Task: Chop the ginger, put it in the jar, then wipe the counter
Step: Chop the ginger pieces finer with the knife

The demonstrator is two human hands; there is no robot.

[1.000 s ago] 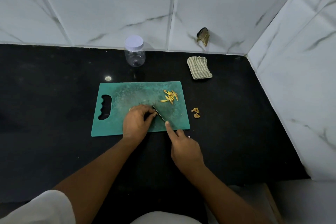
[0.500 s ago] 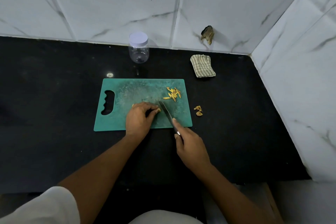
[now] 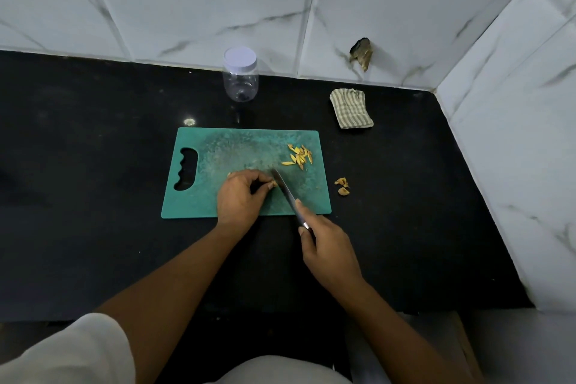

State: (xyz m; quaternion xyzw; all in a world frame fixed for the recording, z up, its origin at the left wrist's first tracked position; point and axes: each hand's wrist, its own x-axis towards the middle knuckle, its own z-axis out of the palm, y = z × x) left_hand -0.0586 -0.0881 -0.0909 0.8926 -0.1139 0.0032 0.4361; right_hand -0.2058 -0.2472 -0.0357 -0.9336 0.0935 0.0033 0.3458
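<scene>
A green cutting board (image 3: 218, 150) lies on the black counter (image 3: 93, 165). My left hand (image 3: 238, 198) presses a small piece of ginger (image 3: 273, 184) onto the board, mostly hidden under the fingers. My right hand (image 3: 327, 251) grips the handle of a knife (image 3: 285, 190) whose blade tip rests right beside that ginger. A small pile of yellow ginger slivers (image 3: 298, 156) sits at the board's far right. Several ginger scraps (image 3: 342, 186) lie on the counter just right of the board. A clear plastic jar (image 3: 240, 74) with a white lid on stands behind the board.
A folded striped cloth (image 3: 351, 108) lies at the back right of the counter. White marble-look tiles form the back wall and a right side wall (image 3: 514, 150). A dark chipped patch (image 3: 361, 53) marks the back wall.
The knife has drawn back toward me, so more of its blade shows; the blade stays beside the ginger. My left hand keeps hold of the piece.
</scene>
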